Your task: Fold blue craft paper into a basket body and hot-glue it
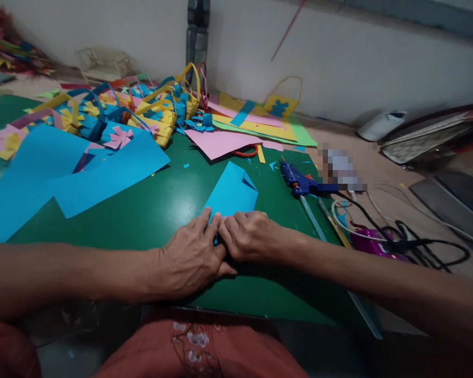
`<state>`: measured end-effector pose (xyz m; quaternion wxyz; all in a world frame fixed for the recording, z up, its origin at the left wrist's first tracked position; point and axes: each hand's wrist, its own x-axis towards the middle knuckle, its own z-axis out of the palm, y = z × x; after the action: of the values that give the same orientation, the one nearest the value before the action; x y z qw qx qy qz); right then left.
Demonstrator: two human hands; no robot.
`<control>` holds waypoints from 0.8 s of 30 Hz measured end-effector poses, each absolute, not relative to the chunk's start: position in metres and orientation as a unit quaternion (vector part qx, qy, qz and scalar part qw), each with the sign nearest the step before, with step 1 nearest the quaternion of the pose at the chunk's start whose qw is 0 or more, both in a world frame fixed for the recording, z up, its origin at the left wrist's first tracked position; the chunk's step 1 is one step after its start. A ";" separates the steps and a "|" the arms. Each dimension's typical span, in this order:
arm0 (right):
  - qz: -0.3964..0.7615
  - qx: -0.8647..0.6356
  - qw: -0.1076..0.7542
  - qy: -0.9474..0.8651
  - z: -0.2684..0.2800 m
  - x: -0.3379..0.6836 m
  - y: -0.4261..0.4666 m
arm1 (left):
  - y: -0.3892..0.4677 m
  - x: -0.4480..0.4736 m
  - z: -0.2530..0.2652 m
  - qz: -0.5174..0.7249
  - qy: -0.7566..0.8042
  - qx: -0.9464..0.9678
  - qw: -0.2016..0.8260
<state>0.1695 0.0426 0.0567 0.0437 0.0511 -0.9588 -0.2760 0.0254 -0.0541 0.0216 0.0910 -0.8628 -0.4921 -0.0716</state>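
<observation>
A blue sheet of paper point(232, 189) lies on the green tabletop in front of me, its right corner showing a small folded flap with a dark gap. My left hand point(195, 257) rests palm down over the paper's near end, fingers stretched out and thumb pointing right. Against its fingertips, my right hand point(248, 235) is closed, its fingers curled down on the near right part of the same paper. Both hands hide the paper's near edge, and a sliver of blue shows between them.
Large blue sheets point(102, 176) lie left. Behind them stand several small paper baskets point(165, 118) with flowers. Pink paper point(220, 142) partly covers red-handled scissors point(246, 152). To the right are a blue glue gun point(299, 178), a glue stick point(313, 218), cables and a purple box point(372, 241).
</observation>
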 end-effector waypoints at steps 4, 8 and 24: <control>-0.230 0.014 0.003 -0.973 0.057 0.173 0.045 | -0.056 0.024 0.022 -0.069 -0.505 -0.856 0.084; -0.174 -0.070 -0.001 -0.982 0.061 0.194 0.039 | -0.056 0.022 0.023 -0.065 -0.502 -0.857 0.093; -0.139 -0.096 -0.015 -0.985 0.048 0.215 0.018 | -0.041 0.021 0.031 -0.076 -0.387 -0.918 0.039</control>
<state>0.2152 0.0176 0.0480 -0.0145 -0.0957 -0.9855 -0.1394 0.0212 -0.0406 0.0307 0.0391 -0.9180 -0.3872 -0.0760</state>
